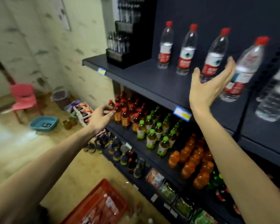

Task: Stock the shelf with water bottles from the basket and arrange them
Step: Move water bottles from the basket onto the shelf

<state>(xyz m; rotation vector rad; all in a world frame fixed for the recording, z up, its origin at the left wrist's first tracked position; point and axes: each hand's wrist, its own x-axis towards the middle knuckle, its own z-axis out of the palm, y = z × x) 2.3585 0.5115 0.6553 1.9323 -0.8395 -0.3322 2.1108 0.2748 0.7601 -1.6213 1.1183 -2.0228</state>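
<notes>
Open right hand [207,88] raised beside 4 water bottles [187,50], left hand [100,118] relaxed

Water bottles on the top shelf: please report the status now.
Right hand open by the third water bottle, fingers straight. Left hand loosely curled, holds nothing. Four bottles upright on the shelf. Red basket below.

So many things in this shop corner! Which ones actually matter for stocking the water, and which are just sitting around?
Part of the job:
- water bottles standing on the top shelf
- red basket on the floor, with more bottles
- right hand, open by the bottles
- left hand, holding nothing

Just lying about:
- green-capped drinks
- orange drinks
- pink chair
- blue basin
- pen display
</notes>
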